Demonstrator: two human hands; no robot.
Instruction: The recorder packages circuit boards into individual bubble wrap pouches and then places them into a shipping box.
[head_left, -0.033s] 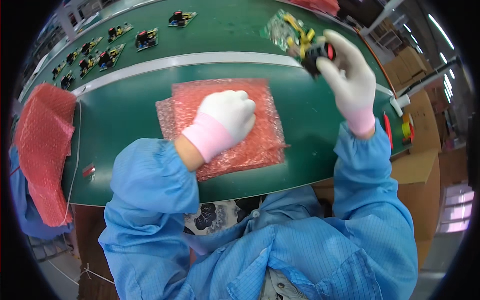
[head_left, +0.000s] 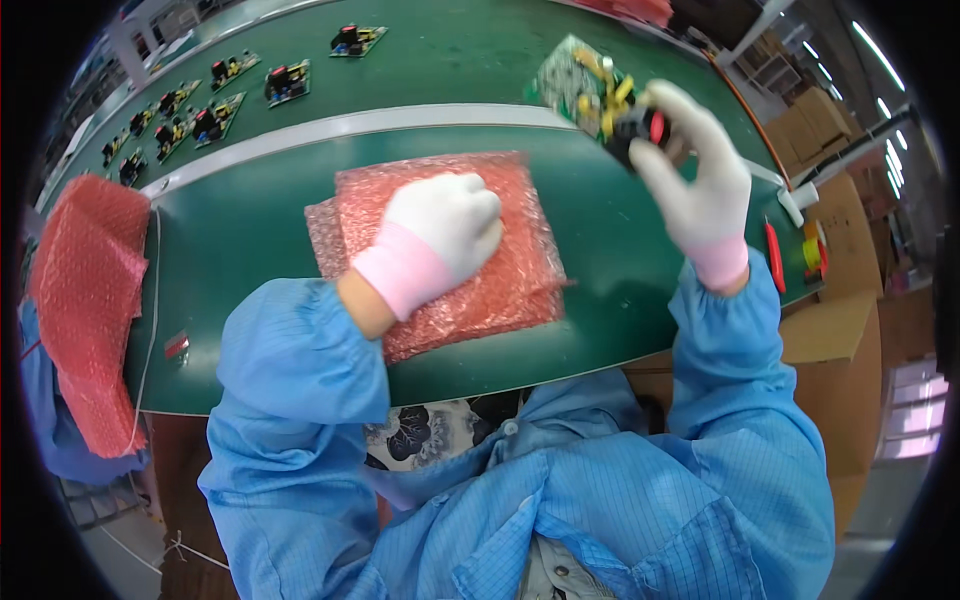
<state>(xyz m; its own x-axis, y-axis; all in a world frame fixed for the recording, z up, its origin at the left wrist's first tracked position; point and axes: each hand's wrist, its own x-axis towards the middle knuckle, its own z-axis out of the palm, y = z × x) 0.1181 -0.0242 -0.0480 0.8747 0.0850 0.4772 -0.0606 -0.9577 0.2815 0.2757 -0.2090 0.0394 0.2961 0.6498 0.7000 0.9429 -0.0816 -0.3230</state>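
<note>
My right hand (head_left: 702, 185), in a white glove with a pink cuff, pinches a green circuit board (head_left: 568, 80) by a dark, red-marked component. The board is tilted up in the air over the far right of the bench, with yellow and black parts on it. My left hand (head_left: 440, 222), gloved alike, is closed in a fist on a stack of pink bubble-wrap bags (head_left: 520, 285) lying flat in front of me. The curled fingers face down, so whatever they may hold is hidden.
Several circuit boards (head_left: 288, 82) stand on the far green surface behind a pale rail (head_left: 400, 117). Pink bubble wrap (head_left: 90, 300) hangs over the left edge beside a white cord. At right are a red tool (head_left: 774, 256), yellow tape (head_left: 811, 250) and a cardboard box (head_left: 830, 335).
My right hand and the circuit board have come slightly lower and nearer, and the board's tilt has changed. My left fist has shifted a little left on the bags.
</note>
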